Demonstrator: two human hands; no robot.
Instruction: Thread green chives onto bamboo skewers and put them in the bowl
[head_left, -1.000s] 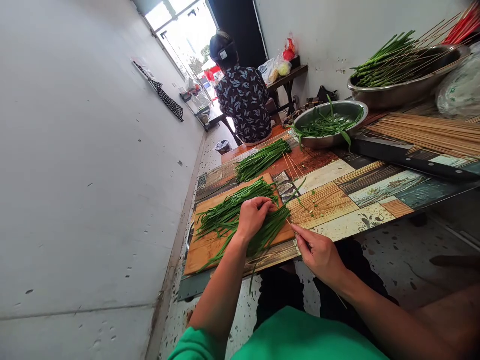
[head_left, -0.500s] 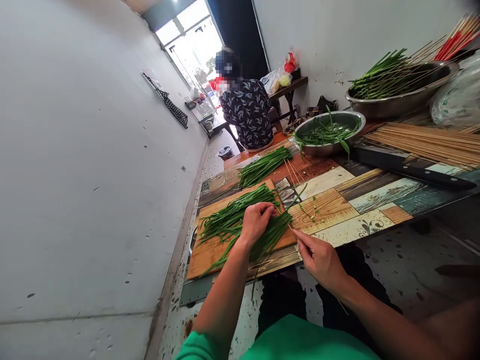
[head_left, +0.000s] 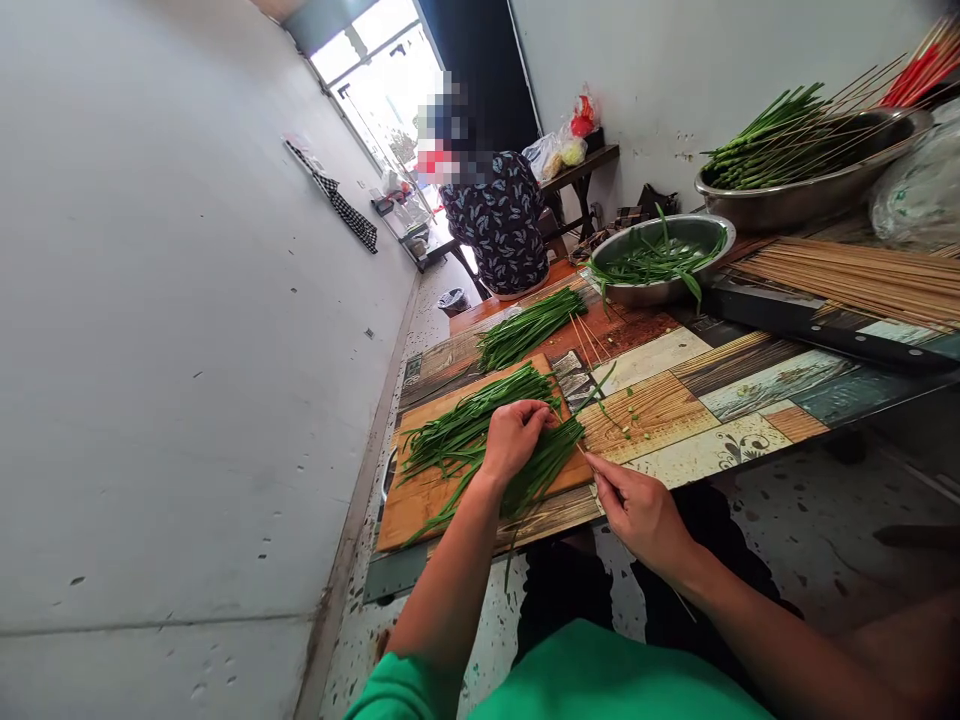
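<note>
Both hands are busy at the near edge of the cutting board (head_left: pixel 420 495): the left hand (head_left: pixel 512 437) is curled palm-down, fingers pinching the chives (head_left: pixel 480 430) spread across the board, while the right hand (head_left: pixel 641 512) sits just off the board's corner at about 4 o'clock from the left, closed around a thin bamboo skewer (head_left: pixel 587 459). That skewer's tip points up toward 11 o'clock, right into the chive ends under the left fingertips. Both forearms come in from the bottom, left one fairly straight, right one angled in from 5 o'clock.
</note>
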